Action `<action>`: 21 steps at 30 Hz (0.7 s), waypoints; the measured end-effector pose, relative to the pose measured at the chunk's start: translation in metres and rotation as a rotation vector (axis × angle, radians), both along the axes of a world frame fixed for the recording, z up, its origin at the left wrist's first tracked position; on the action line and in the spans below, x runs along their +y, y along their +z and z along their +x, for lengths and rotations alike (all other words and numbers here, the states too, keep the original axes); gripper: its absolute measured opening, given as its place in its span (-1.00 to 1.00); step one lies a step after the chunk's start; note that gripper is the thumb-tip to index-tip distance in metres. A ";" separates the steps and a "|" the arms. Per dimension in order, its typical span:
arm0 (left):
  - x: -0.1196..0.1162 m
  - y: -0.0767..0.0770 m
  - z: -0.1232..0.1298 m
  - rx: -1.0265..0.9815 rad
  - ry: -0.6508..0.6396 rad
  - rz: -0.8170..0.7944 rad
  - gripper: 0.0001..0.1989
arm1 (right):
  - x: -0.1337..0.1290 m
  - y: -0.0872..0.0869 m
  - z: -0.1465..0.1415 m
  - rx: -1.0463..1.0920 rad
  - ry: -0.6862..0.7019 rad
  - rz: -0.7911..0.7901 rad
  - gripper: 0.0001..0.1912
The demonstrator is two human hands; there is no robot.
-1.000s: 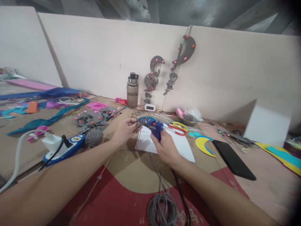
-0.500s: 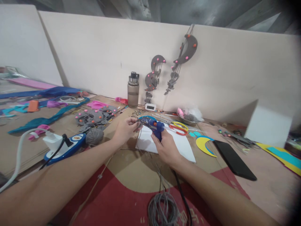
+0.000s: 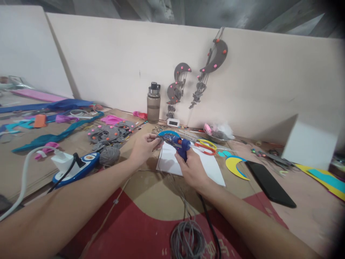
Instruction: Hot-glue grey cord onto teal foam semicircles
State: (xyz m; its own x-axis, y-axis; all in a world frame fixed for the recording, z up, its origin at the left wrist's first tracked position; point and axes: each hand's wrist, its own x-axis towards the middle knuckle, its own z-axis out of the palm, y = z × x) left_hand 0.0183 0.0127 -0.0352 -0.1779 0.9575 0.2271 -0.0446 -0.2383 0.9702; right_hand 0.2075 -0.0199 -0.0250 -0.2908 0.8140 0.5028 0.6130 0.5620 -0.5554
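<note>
My right hand (image 3: 192,167) is wrapped round the handle of a blue hot glue gun (image 3: 183,146), its nozzle pointing left. Pinched in the fingers of my left hand (image 3: 145,148) is the end of a grey cord, right by the nozzle; any small piece there is hidden. The grey cord (image 3: 161,162) hangs from those fingers toward a loose coil (image 3: 187,239) at the front. Under the glue gun lies a white sheet of paper (image 3: 172,162), with a blue curved piece (image 3: 168,133) behind the nozzle.
Scissors (image 3: 206,146), a yellow crescent (image 3: 235,168) and a black phone (image 3: 271,183) lie to the right. A grey yarn ball (image 3: 109,156), a power strip (image 3: 75,169) and grey felt pieces (image 3: 107,133) are on the left. A water bottle (image 3: 153,104) stands at the back.
Both hands stay almost in place. The glue gun's nozzle remains at my left fingertips; the whole view has shifted very slightly.
</note>
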 end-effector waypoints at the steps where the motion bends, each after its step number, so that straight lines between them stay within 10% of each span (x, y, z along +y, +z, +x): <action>1: 0.001 -0.001 -0.001 0.008 0.002 0.007 -0.73 | 0.000 0.000 0.000 0.001 0.000 0.003 -0.72; 21: -0.003 0.009 0.002 -0.104 0.036 -0.010 -0.75 | 0.002 -0.001 0.002 0.025 -0.024 -0.002 -0.72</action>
